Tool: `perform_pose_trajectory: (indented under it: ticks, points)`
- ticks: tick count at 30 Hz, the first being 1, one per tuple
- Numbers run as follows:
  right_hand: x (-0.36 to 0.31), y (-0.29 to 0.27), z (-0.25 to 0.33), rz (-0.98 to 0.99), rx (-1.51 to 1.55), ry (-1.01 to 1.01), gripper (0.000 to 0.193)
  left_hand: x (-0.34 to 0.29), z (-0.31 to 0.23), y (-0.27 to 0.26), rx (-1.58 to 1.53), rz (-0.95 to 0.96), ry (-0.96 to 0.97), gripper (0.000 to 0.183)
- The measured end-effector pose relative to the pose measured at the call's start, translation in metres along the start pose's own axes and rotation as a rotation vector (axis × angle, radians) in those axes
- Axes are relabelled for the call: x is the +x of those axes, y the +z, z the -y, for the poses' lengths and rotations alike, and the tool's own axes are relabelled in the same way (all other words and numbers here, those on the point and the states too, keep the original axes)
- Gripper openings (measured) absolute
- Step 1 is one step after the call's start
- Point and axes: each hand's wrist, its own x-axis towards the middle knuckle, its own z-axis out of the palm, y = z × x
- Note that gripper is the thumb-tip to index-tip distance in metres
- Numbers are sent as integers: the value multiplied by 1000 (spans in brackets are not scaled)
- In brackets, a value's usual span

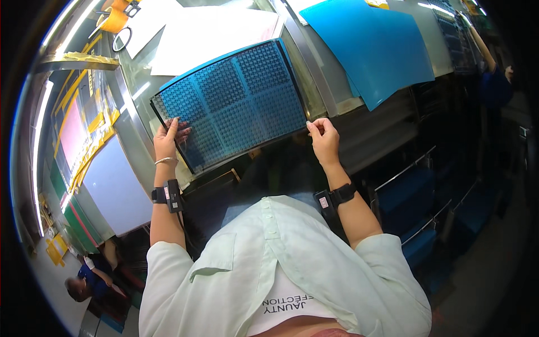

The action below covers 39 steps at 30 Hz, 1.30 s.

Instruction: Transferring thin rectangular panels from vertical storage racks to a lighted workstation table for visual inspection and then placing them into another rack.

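Observation:
A clear film sheet (247, 106) printed with dense dark patterns in several blocks lies tilted in front of me, over the near edge of the work table. A strip of blue sheet (282, 49) shows along its far edge. My left hand (165, 141) is closed on the film's left edge, thumb on top; the fingers show dimly through the film. At the near right corner, my right hand (324, 140) pinches the film between thumb and fingertips. Both forearms wear black straps with small boxes.
White sheets (216, 33) lie beyond the film on the glass-like table. Larger blue sheets (370, 53) rest at the right, past a metal rail (307, 53). Orange tape rolls (115, 19) stand at the far left. Other people are at the lower left (92, 281) and far right (495, 84).

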Motion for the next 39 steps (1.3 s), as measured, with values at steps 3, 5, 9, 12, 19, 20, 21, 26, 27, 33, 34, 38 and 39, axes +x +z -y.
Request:
perform_pose_trajectory:
  ticks: [3, 5, 9, 12, 19, 20, 21, 26, 27, 33, 34, 38, 39]
  points:
    - [0, 1, -1, 11, 10, 18, 14, -1, -1, 2, -16, 0, -10, 18]
    - [-1, 3, -1, 11, 76, 52, 13, -3, -3, 4, -34, -17, -24, 18]
    - [-3, 8, -1, -12, 87, 20, 13, -2, -12, 4, -27, 40, -72, 31]
    - [-3, 9, 2, -42, 114, -11, 15, 13, -24, 0, 18, 41, -50, 47]
    - [-3, 9, 5, -2, 112, 37, 14, 55, -24, 16, 525, -396, 375, 49]
    - [-3, 9, 5, 2, 109, 46, 15, 57, -23, 18, 588, -424, 459, 52]
    - [-3, 9, 4, 7, 114, 23, 15, 57, -22, 21, 638, -439, 498, 53]
    - [-5, 7, 1, 24, 115, -29, 17, 57, -22, 28, 839, -448, 664, 43]
    - [-4, 7, 1, 15, 85, 2, 17, 58, -22, 29, 861, -451, 655, 41]
    - [-3, 8, 2, 23, 78, 21, 18, 60, -22, 30, 1005, -434, 576, 37]
    - [-5, 7, 5, 24, 89, 47, 18, 59, -23, 30, 1040, -431, 546, 37]
    - [-4, 2, 30, -26, -433, -95, 20, 53, -21, 32, 1278, -550, 671, 38]
    - [-1, 1, 40, -84, -582, -306, 27, 53, -19, 34, 1255, -550, 732, 41]
